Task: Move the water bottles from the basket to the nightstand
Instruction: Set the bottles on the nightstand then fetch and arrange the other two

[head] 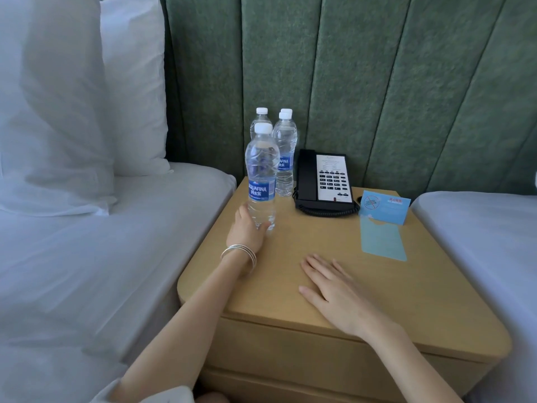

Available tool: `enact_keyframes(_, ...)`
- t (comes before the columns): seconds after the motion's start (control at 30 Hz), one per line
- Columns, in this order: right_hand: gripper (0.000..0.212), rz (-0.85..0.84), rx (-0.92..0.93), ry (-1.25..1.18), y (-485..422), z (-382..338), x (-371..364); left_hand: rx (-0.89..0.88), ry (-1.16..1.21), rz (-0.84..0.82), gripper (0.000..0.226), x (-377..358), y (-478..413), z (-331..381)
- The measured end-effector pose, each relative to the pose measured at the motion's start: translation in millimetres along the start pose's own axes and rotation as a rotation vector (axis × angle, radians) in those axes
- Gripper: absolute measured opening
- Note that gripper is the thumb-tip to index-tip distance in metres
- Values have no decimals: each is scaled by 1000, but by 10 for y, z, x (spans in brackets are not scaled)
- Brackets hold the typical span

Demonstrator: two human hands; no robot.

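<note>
Four clear plastic water bottles [285, 146] are recorded upright at the far left of the tan wooden nightstand [392, 301], the nearest bottle [261, 170] gripped low by the left hand [245, 229], the right hand [331, 283] laid flat and empty; basket unseen, remainder unjudged.

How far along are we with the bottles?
Three back bottles stand on the nightstand beside the phone. The left hand grips the front bottle, upright near the left edge; the right hand lies flat on top. Basket out of view, so what remains is unclear.
</note>
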State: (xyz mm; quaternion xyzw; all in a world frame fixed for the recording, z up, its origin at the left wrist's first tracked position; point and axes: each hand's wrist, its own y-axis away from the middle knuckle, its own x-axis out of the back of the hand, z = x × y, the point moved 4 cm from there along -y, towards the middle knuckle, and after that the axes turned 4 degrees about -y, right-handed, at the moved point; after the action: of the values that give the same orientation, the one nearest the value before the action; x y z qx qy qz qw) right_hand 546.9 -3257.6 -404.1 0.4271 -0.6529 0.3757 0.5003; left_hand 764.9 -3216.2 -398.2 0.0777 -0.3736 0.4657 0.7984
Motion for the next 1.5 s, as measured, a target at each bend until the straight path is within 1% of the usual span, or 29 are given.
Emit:
enact_keyframes(0.03, 91, 3, -3, -4, 0, -6, 3, 12, 3, 4, 68, 1, -63, -11)
enact_keyframes(0.07, 96, 4, -7, -4, -4, -3, -2, 25, 4, 10, 68, -1, -123, -19)
enact_keyframes(0.13, 95, 9, -5, -7, -16, 10, -10, 47, 4, 23, 68, -14, -230, -23)
enact_keyframes(0.17, 91, 3, -2, -7, -31, 16, -11, 54, 6, 31, 68, -26, -274, -22)
enact_keyframes(0.23, 74, -33, -2, -2, -98, 32, -13, 56, 4, 41, 68, -59, -357, -19)
enact_keyframes(0.27, 68, -48, 2, -5, -144, 37, -8, 54, 5, 42, 69, -76, -396, -20)
enact_keyframes(0.3, 68, -58, 11, -6, -192, 38, 1, 50, 11, 42, 69, -87, -442, -22)
enact_keyframes(0.33, 71, -65, 21, 2, -240, 44, 3, 44, 18, 38, 69, -98, -493, -28)
enact_keyframes(0.43, 91, -51, 39, 37, -323, 60, -7, 21, 13, 19, 70, -121, -674, -46)
enact_keyframes(0.47, 93, -46, 39, 41, -322, 64, -10, 20, 9, 11, 70, -136, -736, -57)
enact_keyframes(0.67, 91, -45, 27, 15, -316, 73, -5, 52, 21, 45, 67, -247, -1030, -83)
enact_keyframes(0.77, 95, -47, 34, 12, -325, 82, -18, 72, 60, 67, 71, -281, -1181, -127)
enact_keyframes(0.83, 94, -54, 39, 8, -336, 84, -24, 82, 64, 82, 73, -292, -1267, -162)
enact_keyframes(1.0, 95, -58, 41, 4, -343, 102, -34, 81, 26, 111, 65, -289, -1407, -187)
enact_keyframes(1.17, 96, -33, 44, -21, -357, 108, -40, 62, -65, 129, 61, -307, -1517, -176)
enact_keyframes(1.3, 89, -6, 19, -18, -362, 98, -30, 34, -103, 123, 60, -326, -1605, -169)
enact_keyframes(1.4, 70, 39, -14, 20, -346, 121, -58, 23, -113, 122, 60, -329, -1651, -168)
enact_keyframes(1.43, 66, 57, -13, 59, -353, 119, -61, 20, -119, 125, 59, -329, -1658, -167)
enact_keyframes(1.5, 64, 42, -15, 60, -366, 125, -84, 14, -124, 131, 59, -330, -1665, -165)
